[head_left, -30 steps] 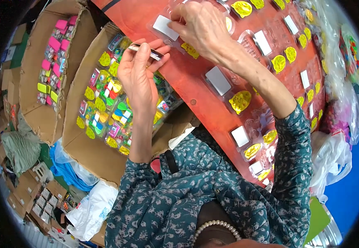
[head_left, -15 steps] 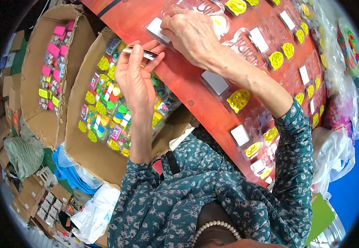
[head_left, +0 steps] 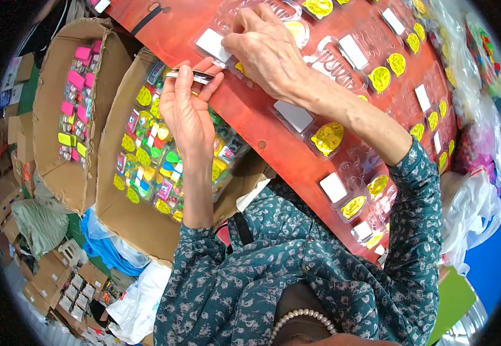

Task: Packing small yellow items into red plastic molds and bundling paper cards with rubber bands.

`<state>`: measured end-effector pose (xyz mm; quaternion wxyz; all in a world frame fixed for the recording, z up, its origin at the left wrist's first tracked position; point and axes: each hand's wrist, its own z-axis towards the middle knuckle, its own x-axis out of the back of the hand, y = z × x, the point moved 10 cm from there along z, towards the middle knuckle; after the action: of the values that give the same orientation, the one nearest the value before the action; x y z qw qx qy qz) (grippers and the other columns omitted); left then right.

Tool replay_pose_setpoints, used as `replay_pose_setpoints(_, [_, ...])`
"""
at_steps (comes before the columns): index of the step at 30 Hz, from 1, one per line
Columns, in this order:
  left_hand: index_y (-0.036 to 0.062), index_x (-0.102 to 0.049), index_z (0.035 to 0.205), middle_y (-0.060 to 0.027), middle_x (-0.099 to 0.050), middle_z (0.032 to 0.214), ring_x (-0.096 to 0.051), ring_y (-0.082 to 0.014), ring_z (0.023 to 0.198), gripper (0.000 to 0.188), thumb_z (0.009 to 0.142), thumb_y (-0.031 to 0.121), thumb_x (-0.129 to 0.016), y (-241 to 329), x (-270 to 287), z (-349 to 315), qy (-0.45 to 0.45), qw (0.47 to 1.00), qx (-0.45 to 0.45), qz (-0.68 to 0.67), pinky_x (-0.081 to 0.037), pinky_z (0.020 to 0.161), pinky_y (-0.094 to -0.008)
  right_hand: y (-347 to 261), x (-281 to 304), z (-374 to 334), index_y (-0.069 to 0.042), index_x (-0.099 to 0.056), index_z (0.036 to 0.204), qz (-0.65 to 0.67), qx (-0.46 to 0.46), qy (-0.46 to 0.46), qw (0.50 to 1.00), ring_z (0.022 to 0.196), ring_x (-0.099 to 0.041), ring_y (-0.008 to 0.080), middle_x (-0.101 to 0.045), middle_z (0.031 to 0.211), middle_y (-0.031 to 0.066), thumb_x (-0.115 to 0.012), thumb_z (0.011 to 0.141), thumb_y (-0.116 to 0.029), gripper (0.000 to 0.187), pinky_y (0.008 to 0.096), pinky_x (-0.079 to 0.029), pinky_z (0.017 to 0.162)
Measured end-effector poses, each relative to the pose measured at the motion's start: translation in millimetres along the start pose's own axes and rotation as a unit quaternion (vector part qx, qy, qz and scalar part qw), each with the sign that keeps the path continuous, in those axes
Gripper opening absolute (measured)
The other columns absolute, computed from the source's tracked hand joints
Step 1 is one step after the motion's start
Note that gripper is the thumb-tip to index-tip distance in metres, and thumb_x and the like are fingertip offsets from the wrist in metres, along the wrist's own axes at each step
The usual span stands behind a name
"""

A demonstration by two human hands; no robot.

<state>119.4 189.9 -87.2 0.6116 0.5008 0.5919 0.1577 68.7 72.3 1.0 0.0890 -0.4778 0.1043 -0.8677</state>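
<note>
Hardly anything has changed — the right hand (head_left: 265, 57) is still at the white block (head_left: 212, 45), in a clear tray (head_left: 225, 16) on the red table (head_left: 236, 118). I can't tell if it pinches. The left hand (head_left: 189, 112) still grips a thin flat thing (head_left: 202, 77) — that tray seems not done.

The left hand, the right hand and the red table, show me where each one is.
Left hand (head_left: 188, 111): head view, middle of the hand.
Right hand (head_left: 269, 56): head view, back of the hand.
Red table (head_left: 288, 155): head view, bare surface near its edge.
</note>
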Motion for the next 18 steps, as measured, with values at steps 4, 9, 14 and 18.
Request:
replay_pose_setpoints(4, [-0.0007,-0.05,0.1,-0.0197,-0.061,0.094,-0.063,-0.0232,0.081,0.022,0.089,0.018,-0.056,-0.7,4.0,2.1,0.003,1.0,-0.004,0.0,-0.056,0.074,-0.0366,2.1,-0.5,7.3,0.0,-0.05,0.065,0.054,-0.055,-0.063,0.995,0.079,-0.043,0.0334,-0.046,0.082,0.0191,-0.052,0.067,-0.007,0.007,0.0416,-0.037,0.067])
replay_pose_setpoints(9, [-0.0008,-0.05,0.101,-0.0194,-0.061,0.094,-0.063,-0.0223,0.081,0.023,0.089,0.017,-0.057,3.9,1.3,0.0,0.002,1.0,-0.01,0.004,-0.056,0.074,-0.0365,3.1,8.7,11.1,-0.001,-0.053,0.066,0.132,-0.052,-0.001,0.99,0.077,-0.042,0.0332,-0.045,0.08,0.0181,-0.051,0.067,-0.005,0.005,0.0403,-0.035,0.067])
replay_pose_setpoints(14, [-0.0015,-0.05,0.101,-0.0198,-0.061,0.093,-0.063,-0.0227,0.08,0.023,0.089,0.017,-0.057,1.1,0.6,1.5,0.005,1.0,-0.02,0.002,-0.056,0.074,-0.0367,7.2,-3.4,9.7,-0.001,-0.054,0.066,0.092,-0.074,-0.036,0.992,0.078,-0.042,0.0343,-0.044,0.08,0.0187,-0.051,0.066,-0.006,0.005,0.0408,-0.035,0.068])
replay_pose_setpoints(18, [-0.0019,-0.05,0.101,-0.0199,-0.061,0.093,-0.063,-0.0235,0.081,0.022,0.089,0.015,-0.056,0.7,1.9,2.0,0.002,1.0,-0.026,0.001,-0.056,0.075,-0.0376,6.9,-4.8,8.0,-0.001,-0.058,0.069,0.05,-0.078,-0.034,0.995,0.079,-0.046,0.0339,-0.049,0.079,0.0179,-0.055,0.069,-0.004,0.004,0.0402,-0.039,0.069])
